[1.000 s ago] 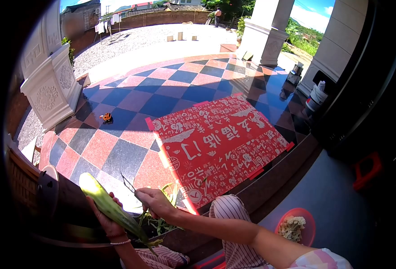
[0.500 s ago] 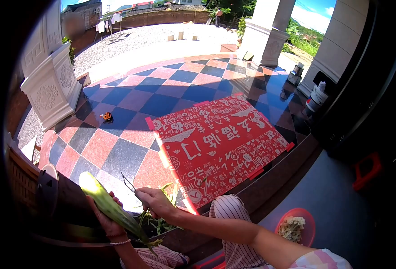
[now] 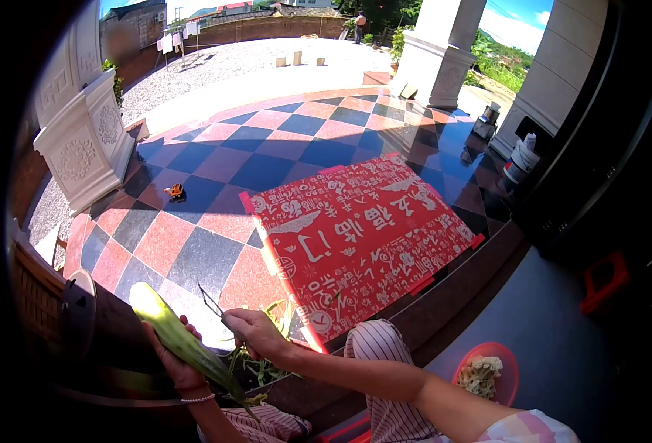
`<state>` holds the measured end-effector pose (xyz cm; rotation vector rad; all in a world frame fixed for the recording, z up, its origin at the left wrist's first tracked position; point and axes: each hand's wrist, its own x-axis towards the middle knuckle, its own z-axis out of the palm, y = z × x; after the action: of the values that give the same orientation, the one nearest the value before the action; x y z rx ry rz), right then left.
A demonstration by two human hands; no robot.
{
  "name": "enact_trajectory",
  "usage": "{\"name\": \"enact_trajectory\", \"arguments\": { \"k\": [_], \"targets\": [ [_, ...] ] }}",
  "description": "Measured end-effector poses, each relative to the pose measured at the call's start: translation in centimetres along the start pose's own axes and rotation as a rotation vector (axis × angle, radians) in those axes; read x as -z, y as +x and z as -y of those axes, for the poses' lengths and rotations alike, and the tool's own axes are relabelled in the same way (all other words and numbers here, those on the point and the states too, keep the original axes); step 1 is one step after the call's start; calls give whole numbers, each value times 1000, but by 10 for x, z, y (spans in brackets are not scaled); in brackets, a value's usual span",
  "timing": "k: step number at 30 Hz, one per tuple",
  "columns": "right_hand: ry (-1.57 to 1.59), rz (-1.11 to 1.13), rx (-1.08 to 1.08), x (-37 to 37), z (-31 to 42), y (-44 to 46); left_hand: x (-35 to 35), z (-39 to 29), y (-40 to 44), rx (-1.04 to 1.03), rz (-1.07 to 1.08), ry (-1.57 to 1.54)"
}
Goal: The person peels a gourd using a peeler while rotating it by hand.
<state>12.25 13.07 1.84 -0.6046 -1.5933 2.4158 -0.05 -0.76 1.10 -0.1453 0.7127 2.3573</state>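
Observation:
A long pale-green gourd [image 3: 179, 341] lies tilted at the lower left, its thick bright end up and its narrow darker end down by my knees. My left hand [image 3: 169, 363] is wrapped round it from below, with fingertips showing on its far side. In my right hand [image 3: 258, 334] is a peeler [image 3: 210, 301], its thin dark metal head pointing up and left. The peeler is apart from the gourd. Green peel strips [image 3: 275, 314] lie on the floor beyond my right hand, and more hang below it.
A red patterned doormat [image 3: 359, 244] covers the checkered tiles ahead. To my right, a pink bowl [image 3: 514, 373] holds pale pieces. A red stool [image 3: 606, 283], a white bucket [image 3: 521, 161] and a small orange toy [image 3: 176, 192] stand around. Far off, a person [image 3: 360, 28] stands outdoors.

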Motion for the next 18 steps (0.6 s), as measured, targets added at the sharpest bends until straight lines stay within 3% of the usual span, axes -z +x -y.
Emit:
{"name": "enact_trajectory", "arguments": {
  "k": [18],
  "targets": [
    [-135, -16, 101, -1, -6, -1, -3, 1, -3, -30, 19, 14]
  ]
}}
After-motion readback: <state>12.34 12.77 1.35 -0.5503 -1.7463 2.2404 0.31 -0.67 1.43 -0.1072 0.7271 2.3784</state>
